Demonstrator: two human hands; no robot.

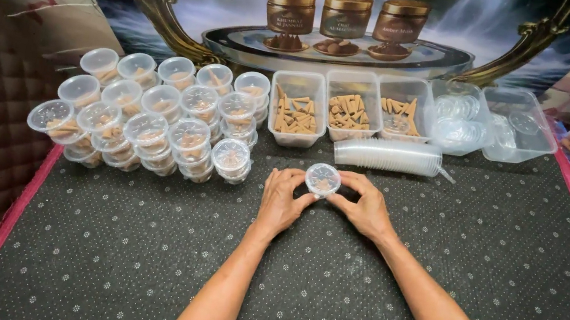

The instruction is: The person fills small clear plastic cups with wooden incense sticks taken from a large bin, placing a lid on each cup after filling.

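Both hands meet at mid-bench: left hand (282, 200) and right hand (363, 208) share a grip on a small lidded clear cup (322, 179) holding brown cones. Far left, stacked filled cups (153, 115). Far centre, three tubs of cones (349, 110); a sleeve of empty cups (387, 156) lies on its side just near of them. Dotted dark mat (434, 285) covers the bench.
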